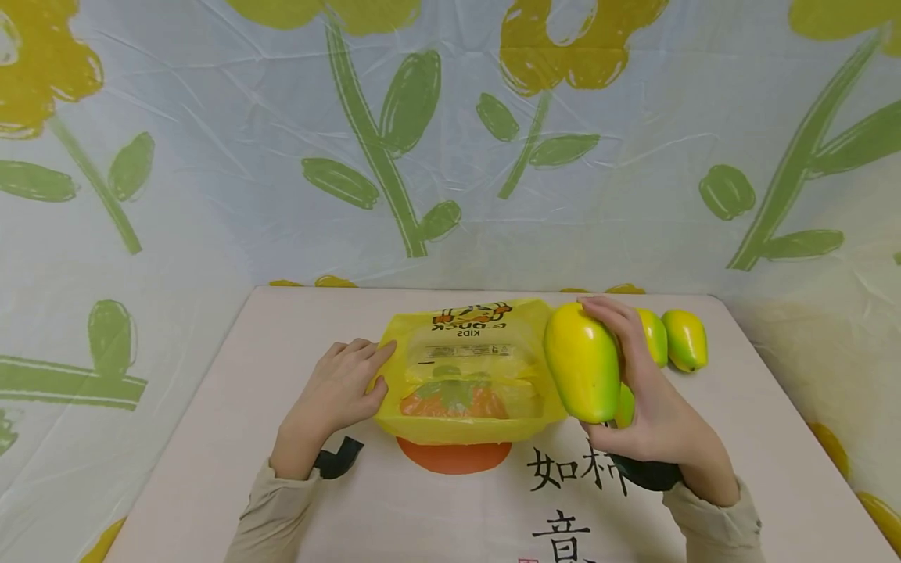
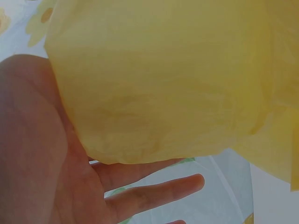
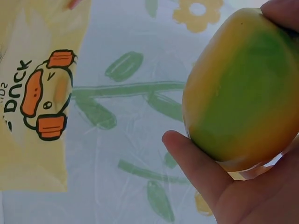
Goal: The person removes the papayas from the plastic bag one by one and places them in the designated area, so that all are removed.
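Note:
A yellow plastic bag (image 1: 461, 430) with a cartoon duck print lies in the middle of the table, its opening toward me. My left hand (image 1: 342, 383) touches the bag's left side; in the left wrist view its fingers (image 2: 154, 193) stretch out straight behind the yellow plastic (image 2: 154, 93). To the right of the bag, my right hand (image 1: 658, 410) grips a yellow-green mango (image 1: 580, 363), thumb below and fingers over the top. The right wrist view shows this mango (image 3: 245, 93) close up, with the printed bag (image 3: 35, 158) to its left.
More mangoes lie behind the right hand, one of them (image 1: 684, 340) near the table's back right. Through the bag an orange and green shape shows. An orange printed shape (image 1: 454, 457) and black characters (image 1: 563, 532) mark the tabletop. Flower-patterned cloth (image 1: 450, 156) surrounds the table.

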